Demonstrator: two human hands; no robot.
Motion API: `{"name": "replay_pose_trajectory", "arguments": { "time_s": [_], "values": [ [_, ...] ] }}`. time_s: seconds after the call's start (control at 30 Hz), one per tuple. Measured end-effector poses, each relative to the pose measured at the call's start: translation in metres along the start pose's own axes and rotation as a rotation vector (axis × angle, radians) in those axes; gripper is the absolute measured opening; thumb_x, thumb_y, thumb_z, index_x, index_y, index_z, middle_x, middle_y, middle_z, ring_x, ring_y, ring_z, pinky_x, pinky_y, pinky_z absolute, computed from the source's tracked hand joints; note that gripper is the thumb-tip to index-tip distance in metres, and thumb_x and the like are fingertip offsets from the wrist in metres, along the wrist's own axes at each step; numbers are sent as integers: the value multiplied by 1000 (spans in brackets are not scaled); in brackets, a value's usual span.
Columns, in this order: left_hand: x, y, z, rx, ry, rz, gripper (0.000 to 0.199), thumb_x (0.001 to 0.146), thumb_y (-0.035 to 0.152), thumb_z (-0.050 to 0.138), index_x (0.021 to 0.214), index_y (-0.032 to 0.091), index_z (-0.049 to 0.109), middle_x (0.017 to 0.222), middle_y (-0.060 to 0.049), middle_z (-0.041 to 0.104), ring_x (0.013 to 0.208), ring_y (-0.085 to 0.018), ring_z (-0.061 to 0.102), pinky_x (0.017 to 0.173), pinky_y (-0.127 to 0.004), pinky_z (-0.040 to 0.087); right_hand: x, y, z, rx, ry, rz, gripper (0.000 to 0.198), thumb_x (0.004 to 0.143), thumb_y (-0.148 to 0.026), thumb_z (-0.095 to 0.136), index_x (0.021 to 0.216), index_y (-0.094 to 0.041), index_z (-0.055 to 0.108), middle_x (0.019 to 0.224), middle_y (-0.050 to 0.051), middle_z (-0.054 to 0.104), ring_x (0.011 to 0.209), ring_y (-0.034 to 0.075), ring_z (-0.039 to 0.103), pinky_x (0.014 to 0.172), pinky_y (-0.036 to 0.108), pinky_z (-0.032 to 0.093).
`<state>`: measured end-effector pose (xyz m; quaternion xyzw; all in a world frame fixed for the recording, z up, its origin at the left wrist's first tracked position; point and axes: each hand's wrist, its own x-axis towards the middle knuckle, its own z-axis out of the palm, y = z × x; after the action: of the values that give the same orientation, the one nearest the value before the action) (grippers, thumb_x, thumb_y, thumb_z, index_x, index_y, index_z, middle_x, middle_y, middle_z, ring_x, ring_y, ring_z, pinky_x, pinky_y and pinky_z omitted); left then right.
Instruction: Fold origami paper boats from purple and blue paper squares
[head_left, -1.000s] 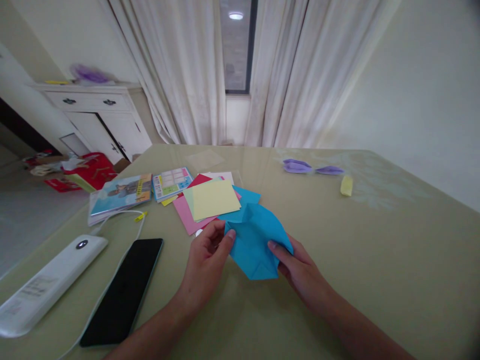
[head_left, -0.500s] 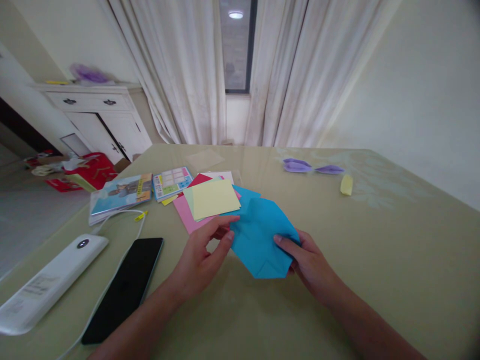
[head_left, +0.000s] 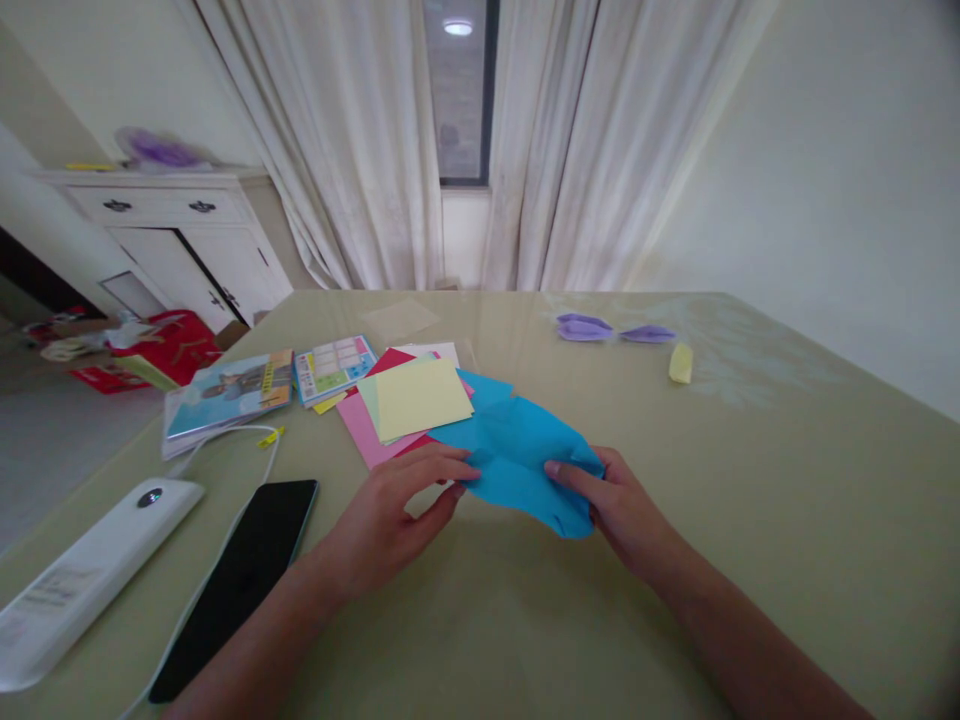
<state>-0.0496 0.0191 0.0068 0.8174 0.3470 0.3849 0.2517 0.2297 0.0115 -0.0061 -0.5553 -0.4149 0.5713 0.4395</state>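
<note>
Paper (head_left: 517, 440), blue, creased; right hand (head_left: 626, 508) clamped on it; left hand (head_left: 390, 512) touching, grip unclear

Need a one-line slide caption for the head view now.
Right hand grips creased blue paper, left hand at its edge, coloured sheets just beyond.

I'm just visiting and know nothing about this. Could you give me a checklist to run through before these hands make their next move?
1. Right grip holding the blue paper, thumb on top: ok.
2. Left grip pinching the paper's left edge, not merely touching: cannot tell.
3. Held paper flat: not ok, it is bent and creased.
4. Held paper clear of the paper pile: cannot tell, they overlap in view.
5. Purple paper away from both hands: ok.
</note>
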Motion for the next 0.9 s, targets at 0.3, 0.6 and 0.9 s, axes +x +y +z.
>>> {"name": "replay_pose_trajectory", "arguments": {
  "time_s": [0.3,0.6,0.9],
  "values": [
    [-3,8,3,-10,-12,-38,19,101,28,69,117,27,79,110,-8,83,101,-25,78,89,-35,62,-5,-11,-6,-44,-28,-144,37,75,-56,91,82,-21,82,79,2,77,72,22,68,67,33,57],
    [-8,16,10,-265,40,-184,24,94,30,82,117,28,82,101,-6,82,85,-20,77,78,-30,65,-11,-15,-10,-17,16,-100,39,71,-55,95,85,-21,83,83,5,80,76,26,72,71,37,62],
    [-7,24,14,-506,85,-320,15,91,27,85,106,26,84,91,-4,79,79,-17,74,72,-25,64,-15,-21,-8,27,-27,-83,37,69,-54,95,83,-22,84,84,5,82,74,27,74,72,39,63]
  ]
}}
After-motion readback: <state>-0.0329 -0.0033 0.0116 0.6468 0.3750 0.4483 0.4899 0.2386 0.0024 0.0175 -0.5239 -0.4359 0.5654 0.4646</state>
